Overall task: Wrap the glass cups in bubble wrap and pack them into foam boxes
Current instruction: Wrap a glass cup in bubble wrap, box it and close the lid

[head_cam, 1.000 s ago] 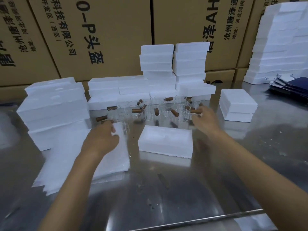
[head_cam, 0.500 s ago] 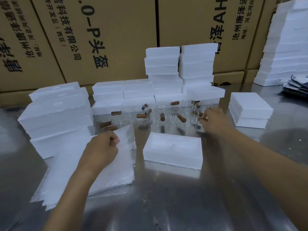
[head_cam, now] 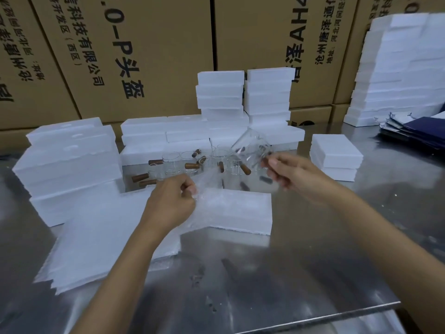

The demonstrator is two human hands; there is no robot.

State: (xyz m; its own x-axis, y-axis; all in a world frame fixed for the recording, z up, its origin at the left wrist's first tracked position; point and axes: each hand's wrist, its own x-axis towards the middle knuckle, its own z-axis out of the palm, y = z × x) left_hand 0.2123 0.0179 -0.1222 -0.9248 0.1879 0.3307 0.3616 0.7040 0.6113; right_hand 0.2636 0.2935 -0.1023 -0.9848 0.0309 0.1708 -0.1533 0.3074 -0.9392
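While one glass cup [head_cam: 249, 150] hangs tilted above the tabletop's [head_cam: 301, 266] far middle, pinched by the right hand [head_cam: 292, 174], left hand [head_cam: 169, 203] pinching bubble wrap [head_cam: 207, 186]. Nothing wrapped yet. More cups [head_cam: 192, 162] waiting; foam box [head_cam: 237, 208] still shut.

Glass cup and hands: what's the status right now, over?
Right hand holds a glass cup tilted, off the table. Left hand pinches a bubble wrap sheet. Foam box sits below, nothing blocking.
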